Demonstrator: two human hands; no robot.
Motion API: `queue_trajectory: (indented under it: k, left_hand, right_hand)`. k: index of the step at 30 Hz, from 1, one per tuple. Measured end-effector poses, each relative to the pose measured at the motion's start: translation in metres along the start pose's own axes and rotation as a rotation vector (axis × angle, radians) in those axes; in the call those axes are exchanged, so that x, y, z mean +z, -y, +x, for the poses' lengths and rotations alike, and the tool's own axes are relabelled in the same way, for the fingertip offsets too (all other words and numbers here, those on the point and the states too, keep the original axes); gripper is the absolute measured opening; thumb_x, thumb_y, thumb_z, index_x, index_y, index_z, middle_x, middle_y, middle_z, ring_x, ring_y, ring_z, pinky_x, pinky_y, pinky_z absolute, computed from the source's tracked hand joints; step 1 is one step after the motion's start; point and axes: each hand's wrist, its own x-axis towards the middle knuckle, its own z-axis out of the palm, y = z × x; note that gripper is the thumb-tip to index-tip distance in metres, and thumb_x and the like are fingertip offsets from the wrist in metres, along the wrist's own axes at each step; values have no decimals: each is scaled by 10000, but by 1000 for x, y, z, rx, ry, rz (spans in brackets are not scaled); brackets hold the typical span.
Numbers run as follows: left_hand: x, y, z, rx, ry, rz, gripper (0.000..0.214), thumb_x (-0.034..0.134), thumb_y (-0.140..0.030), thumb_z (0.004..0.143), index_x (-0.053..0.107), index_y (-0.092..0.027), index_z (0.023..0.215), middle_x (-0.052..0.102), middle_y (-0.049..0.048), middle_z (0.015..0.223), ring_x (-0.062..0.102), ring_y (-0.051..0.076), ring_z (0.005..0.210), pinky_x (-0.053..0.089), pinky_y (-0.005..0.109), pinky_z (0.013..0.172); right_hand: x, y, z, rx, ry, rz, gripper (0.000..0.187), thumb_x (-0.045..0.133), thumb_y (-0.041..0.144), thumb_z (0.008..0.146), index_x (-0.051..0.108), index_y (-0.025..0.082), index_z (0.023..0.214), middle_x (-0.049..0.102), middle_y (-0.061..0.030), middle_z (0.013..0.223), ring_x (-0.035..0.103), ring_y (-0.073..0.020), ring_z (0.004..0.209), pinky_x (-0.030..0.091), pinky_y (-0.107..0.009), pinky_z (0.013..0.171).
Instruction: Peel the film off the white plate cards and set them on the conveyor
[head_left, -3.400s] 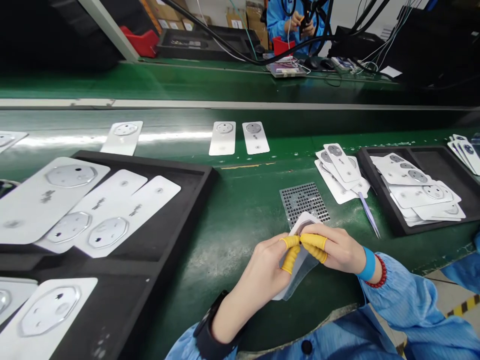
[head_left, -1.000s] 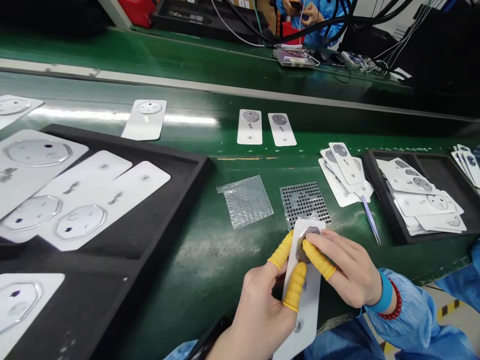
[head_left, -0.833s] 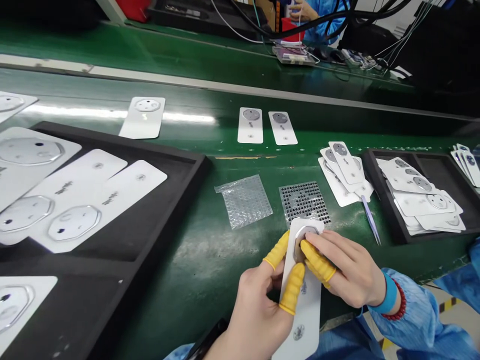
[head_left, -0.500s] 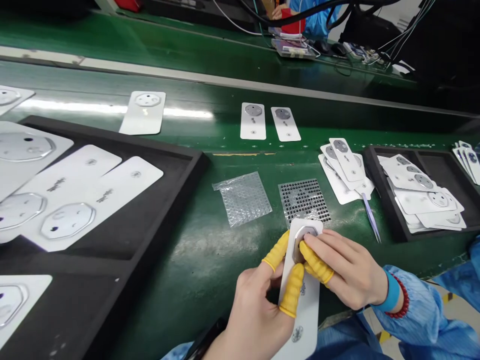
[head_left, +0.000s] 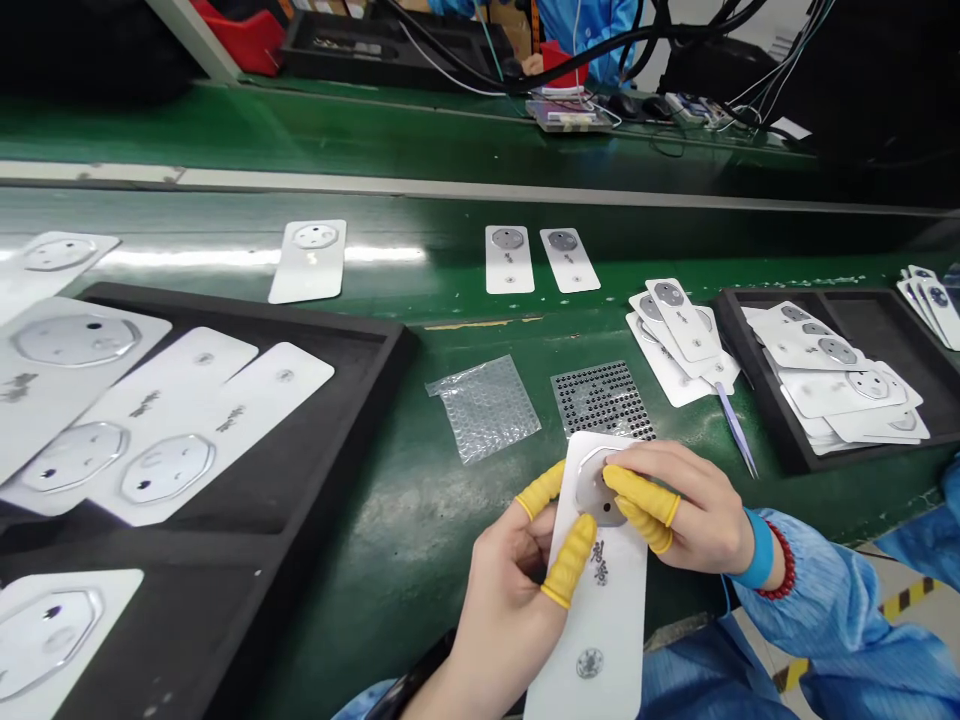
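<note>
My left hand [head_left: 517,590] grips a long white plate [head_left: 600,620] by its left edge, thumb and forefinger in yellow finger cots. The plate has a grey octagonal window near its top and two printed marks below. My right hand [head_left: 679,505], also with yellow cots, presses two fingertips onto that window and curls round the plate's right edge. A black dotted sheet [head_left: 602,398] lies just beyond the plate, and a clear dotted film [head_left: 489,405] lies to its left.
A black tray [head_left: 375,350] at left holds several white plates. Another black tray [head_left: 870,310] at right holds a heap of them, with a loose stack [head_left: 679,335] and tweezers [head_left: 733,428] beside it. Single plates [head_left: 309,260] lie on the green belt. A person in blue works at the far side.
The clear film that wrapped the plate now lies on the belt. The plate has tilted up toward me, showing more of its face, and my right fingertips have shifted slightly over the window.
</note>
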Motion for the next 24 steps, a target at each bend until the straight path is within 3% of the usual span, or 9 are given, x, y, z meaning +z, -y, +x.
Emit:
queue_trajectory:
  k: [4,10,15,24]
  left_hand:
    - [3,-8,1,8,2,32,171,733,-242,787,721,-181,946,739,12,636,667,130,512,515,153,465]
    - [2,-7,1,52,-3,114,256,720,-155,765,684,-189,1016,759,-5,686,710,152,590,545,175,516]
    - [0,-4,2,81,-25,131,168,679,-188,797,671,-167,963,746,-1,674,683,133,566,528,172,512]
    - [2,-9,5,33,-72,45,177,742,-198,734,663,-179,891,709,-27,559,616,107,455,468,147,431]
  right_hand:
    - [-1,-1,0,-119,38,-85,174,497,94,928,656,57,865,716,-181,928,678,-248,878,636,-391,765]
    - [-10,5,4,-191,194,-265,330,352,44,910,683,41,905,728,-179,968,705,-263,913,626,-396,833]
    - [-19,11,13,-226,305,-241,350,348,35,871,697,39,853,732,-168,972,701,-254,921,609,-382,875]
    - [-17,5,13,-191,229,-21,302,356,76,935,652,52,989,718,-169,1016,661,-244,998,618,-414,870]
